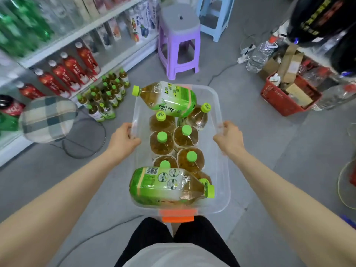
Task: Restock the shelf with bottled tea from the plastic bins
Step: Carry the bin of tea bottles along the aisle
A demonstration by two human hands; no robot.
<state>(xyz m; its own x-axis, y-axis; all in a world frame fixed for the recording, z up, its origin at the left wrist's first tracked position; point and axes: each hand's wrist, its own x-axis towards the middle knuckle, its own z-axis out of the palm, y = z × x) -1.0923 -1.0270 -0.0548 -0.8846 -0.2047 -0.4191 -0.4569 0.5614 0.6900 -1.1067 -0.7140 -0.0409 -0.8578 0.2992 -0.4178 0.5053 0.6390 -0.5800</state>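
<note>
Both forearms are bare from the bottom corners of the view up to the wrists, with no sleeve, watch or band showing. The left hand point(123, 138) and right hand point(230, 136) are gloveless and carry no rings that can be seen. Directly below the orange latch point(178, 218), two legs in plain black trousers point(154, 234) stand close together. Below those, a pale grey-white shirt point(173, 256) front bulges out, unmarked.

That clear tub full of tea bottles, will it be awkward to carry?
Probably heavy: the clear tub holds many full bottles. Its thin walls may flex where the left hand and right hand grip. The bottle lying on top could roll.
</note>
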